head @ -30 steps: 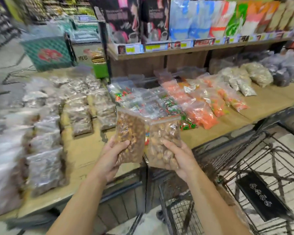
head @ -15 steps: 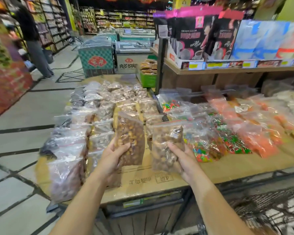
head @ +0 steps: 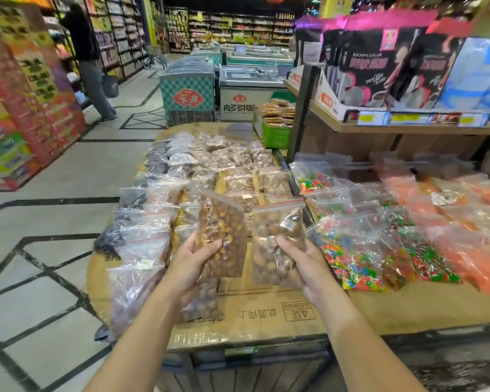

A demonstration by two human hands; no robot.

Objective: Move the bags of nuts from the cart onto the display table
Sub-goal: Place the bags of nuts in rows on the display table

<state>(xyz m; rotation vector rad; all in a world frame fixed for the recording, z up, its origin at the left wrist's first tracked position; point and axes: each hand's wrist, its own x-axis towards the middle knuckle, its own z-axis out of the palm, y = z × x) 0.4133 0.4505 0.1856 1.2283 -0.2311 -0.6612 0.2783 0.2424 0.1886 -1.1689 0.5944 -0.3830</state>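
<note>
My left hand (head: 191, 260) grips one bag of nuts (head: 224, 236), my right hand (head: 306, 264) another bag (head: 275, 244), both upright above the counter's (head: 252, 315) bare near edge, likely for placing there.

Your left hand (head: 194, 260) covers the lower left of its bag of nuts (head: 224, 239), and your right hand (head: 306, 263) hides the lower right corner of the other bag (head: 275, 241). Right of your hands, the orange packets (head: 470, 250) smear into blur (contents unreadable) and run off the frame's edge. Beyond your hands, the farthest desk (head: 246, 318) bags are too small to identify.
</note>
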